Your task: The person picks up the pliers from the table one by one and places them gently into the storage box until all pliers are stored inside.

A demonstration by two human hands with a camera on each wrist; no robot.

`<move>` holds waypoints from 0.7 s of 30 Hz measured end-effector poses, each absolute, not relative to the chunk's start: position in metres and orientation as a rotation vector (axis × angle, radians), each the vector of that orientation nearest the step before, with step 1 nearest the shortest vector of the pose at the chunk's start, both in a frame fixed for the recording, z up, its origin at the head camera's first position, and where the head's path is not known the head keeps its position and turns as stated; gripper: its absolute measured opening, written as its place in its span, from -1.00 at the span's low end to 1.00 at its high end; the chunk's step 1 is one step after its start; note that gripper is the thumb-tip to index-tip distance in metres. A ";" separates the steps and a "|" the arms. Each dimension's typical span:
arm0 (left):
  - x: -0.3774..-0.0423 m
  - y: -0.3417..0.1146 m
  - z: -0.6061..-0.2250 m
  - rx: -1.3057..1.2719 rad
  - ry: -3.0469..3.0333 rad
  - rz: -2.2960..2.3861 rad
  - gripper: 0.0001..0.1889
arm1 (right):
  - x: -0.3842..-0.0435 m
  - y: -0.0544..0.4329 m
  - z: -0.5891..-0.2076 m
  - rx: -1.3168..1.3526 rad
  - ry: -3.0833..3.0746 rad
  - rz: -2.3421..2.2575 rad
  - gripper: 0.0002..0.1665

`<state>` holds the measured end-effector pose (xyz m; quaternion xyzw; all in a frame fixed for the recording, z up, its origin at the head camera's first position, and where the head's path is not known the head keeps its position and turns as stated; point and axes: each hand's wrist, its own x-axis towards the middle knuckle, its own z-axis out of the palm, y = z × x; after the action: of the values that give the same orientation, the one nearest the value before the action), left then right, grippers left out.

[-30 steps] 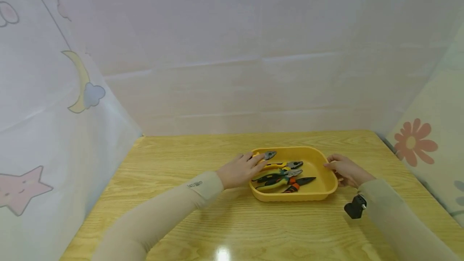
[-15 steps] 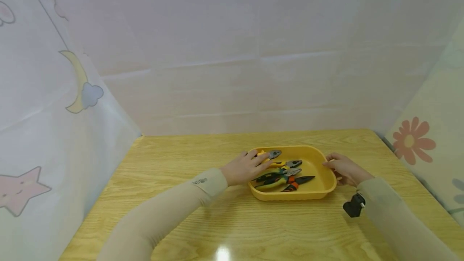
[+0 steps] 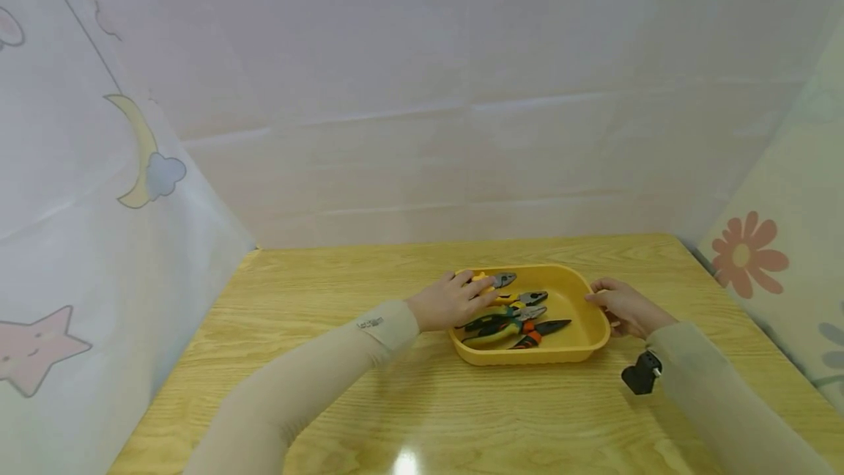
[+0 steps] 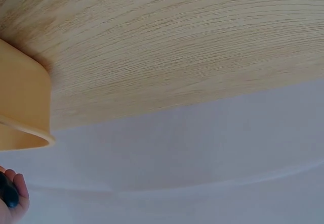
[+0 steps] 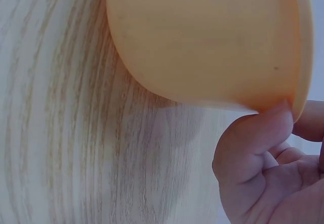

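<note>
My left hand (image 3: 448, 303) reaches over the left side of a yellow plastic tray (image 3: 576, 339) and grips the rearmost pliers (image 3: 504, 280) by the handles. At the lower left of the left wrist view, a dark handle end (image 4: 9, 193) shows in the curled fingers. In front of that hand lie yellow-handled pliers (image 3: 532, 298), green-handled pliers (image 3: 532, 312) and long-nose pliers (image 3: 552, 327) with orange and black handles, partly overlapping. My right hand (image 3: 626, 308) pinches the tray's right rim between thumb and fingers, as the right wrist view (image 5: 263, 133) confirms.
The tray stands on a wood-grain table (image 3: 316, 277), right of the middle. Pale printed sheets (image 3: 363, 94) hang behind the table and along both sides. A small black device (image 3: 641, 374) is fixed at the right wrist.
My left hand has moved a little right, and the rearmost pliers have slid right with it inside the tray. My right hand keeps its hold on the rim.
</note>
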<state>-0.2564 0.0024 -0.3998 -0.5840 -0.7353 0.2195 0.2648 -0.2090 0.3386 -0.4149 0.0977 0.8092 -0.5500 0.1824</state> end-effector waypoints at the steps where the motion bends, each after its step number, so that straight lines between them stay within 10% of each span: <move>1: -0.257 0.003 -0.400 -1.584 -1.987 0.593 -0.56 | -0.209 0.339 -0.415 0.275 2.284 -1.551 -0.73; 21: -0.263 0.030 -0.402 -1.638 -2.224 0.841 -0.44 | -0.209 0.339 -0.416 0.246 2.284 -1.550 -0.74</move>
<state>-0.2631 0.0301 -0.4024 -0.5628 -0.7639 0.2891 0.1267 -0.2088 0.3387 -0.4159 0.0871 0.8101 -0.5498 0.1842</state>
